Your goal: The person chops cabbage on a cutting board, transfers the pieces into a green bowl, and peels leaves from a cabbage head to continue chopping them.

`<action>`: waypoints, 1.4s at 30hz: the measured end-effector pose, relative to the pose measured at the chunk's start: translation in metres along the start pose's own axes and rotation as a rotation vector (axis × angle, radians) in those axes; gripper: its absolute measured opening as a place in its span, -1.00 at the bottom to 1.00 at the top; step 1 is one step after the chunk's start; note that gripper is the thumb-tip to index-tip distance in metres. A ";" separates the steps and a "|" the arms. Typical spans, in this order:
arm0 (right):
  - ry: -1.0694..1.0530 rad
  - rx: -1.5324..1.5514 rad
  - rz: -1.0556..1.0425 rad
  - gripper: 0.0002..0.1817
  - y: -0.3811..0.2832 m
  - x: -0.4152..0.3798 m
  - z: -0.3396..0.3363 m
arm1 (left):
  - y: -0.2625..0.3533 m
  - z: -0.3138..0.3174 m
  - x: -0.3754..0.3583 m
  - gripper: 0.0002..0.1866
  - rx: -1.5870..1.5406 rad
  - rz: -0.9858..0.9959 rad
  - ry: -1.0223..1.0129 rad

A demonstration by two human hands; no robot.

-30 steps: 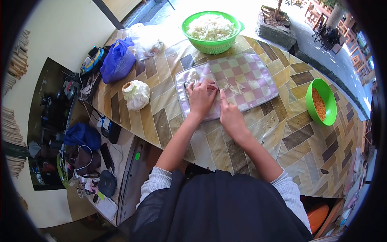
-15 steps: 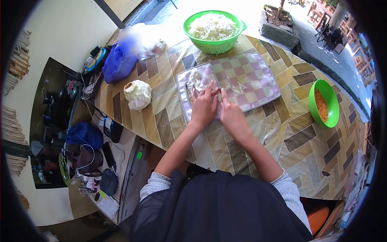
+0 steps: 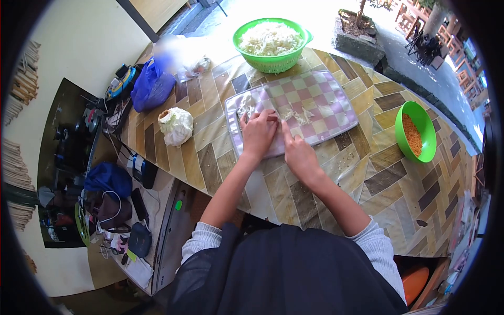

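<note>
My left hand (image 3: 257, 135) lies on the left part of a pink-and-white checkered chopping board (image 3: 328, 97), its fingers bent and pressed down on cabbage (image 3: 247, 101). Pale leaf shows just beyond those fingertips; the rest is under the hand. Close beside it, my right hand (image 3: 301, 155) is closed with the index finger stretched forward, as around a knife; the blade hardly shows between the hands. Loose cabbage shreds (image 3: 300, 115) are scattered on the board to the right of my fingers.
Behind the board stands a green colander (image 3: 273, 63) heaped with shredded cabbage. A cut cabbage head (image 3: 176, 127) sits at the left, near a blue plastic bag (image 3: 152, 86). On the right is a green bowl (image 3: 428, 134) with orange crumbly food. The table (image 3: 388, 184) has a patterned cover.
The whole view has shifted slightly, moving the table things left. My hands have drawn a little apart at the fingertips, and both remain over the board.
</note>
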State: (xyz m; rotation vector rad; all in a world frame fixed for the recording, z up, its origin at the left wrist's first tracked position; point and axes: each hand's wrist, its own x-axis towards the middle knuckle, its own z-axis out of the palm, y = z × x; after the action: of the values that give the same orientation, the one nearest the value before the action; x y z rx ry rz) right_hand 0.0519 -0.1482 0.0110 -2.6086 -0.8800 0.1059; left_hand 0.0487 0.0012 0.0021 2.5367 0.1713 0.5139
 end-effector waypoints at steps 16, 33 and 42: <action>-0.125 0.789 0.160 -0.50 0.085 -0.028 -0.085 | 0.036 0.040 0.013 -0.62 -0.596 0.078 0.055; 0.098 0.105 -0.324 -0.54 0.126 -0.011 -0.081 | 0.056 0.010 -0.006 -0.81 -0.209 0.211 0.153; 0.092 -0.155 -0.378 -0.61 0.115 -0.015 -0.076 | 0.064 0.036 0.011 -0.76 0.021 0.251 -0.037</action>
State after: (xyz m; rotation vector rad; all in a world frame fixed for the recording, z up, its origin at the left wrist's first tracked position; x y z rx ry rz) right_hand 0.1196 -0.2670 0.0368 -2.5068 -1.3741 -0.1894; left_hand 0.0745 -0.0679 0.0117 2.6005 -0.1590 0.5622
